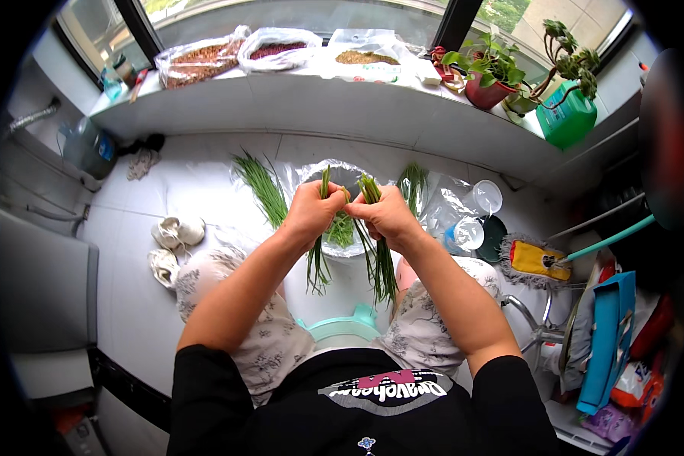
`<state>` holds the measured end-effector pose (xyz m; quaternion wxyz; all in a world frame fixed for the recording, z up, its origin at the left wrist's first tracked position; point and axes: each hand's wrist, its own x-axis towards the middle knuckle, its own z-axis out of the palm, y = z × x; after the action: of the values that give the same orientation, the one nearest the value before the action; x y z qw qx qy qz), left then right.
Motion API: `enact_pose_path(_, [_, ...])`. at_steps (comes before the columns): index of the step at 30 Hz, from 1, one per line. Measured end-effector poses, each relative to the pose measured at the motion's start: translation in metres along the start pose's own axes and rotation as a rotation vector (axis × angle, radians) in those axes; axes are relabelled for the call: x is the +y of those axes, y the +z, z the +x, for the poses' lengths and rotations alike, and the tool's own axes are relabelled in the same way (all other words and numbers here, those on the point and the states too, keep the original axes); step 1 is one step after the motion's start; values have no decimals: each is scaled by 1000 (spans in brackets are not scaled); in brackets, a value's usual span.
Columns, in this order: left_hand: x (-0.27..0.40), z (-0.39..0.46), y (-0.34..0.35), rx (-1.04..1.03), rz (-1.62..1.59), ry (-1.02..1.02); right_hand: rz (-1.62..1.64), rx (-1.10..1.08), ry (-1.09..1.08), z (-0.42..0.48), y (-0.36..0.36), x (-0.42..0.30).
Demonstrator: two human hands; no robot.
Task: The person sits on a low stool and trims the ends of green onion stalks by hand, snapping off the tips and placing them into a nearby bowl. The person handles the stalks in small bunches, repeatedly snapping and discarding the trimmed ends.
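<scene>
My left hand (314, 208) is closed around a small bunch of green chives (317, 262), whose cut ends stick up above the fist. A thicker bunch of chives (383, 271) hangs from my right hand (389, 214). The fingertips of both hands meet at a short stem between them. Below them stands a bin lined with a clear plastic bag (347, 251), with green trimmings (340, 229) inside. To its left, a pile of chives (264, 188) lies on plastic film; another bunch of chives (414, 185) lies to the right, partly behind my right hand.
Plastic tubs (466, 233) and a mop head (533, 261) are on the right. White shoes (176, 232) and a large water bottle (89, 149) sit at left. Bags of dried goods (202, 61), a potted plant (486, 88) and a green jug (567, 117) line the sill.
</scene>
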<state>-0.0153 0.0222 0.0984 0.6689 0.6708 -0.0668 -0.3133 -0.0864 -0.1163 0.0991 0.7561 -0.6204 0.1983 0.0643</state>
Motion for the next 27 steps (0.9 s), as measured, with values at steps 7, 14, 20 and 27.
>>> enact_pose_path(7, [-6,-27,-14,-15,-111,-44,257,-151,73,-17,2,15])
enact_pose_path(14, [-17,-27,-15,-32,-187,-58,199,-152,82,-11,-2,23])
enact_pose_path(20, [-13,-16,-9,15,-59,3,144,-129,69,-2,-2,19])
enact_pose_path(27, [-16,-3,-10,31,41,66,114,-160,69,6,-6,13])
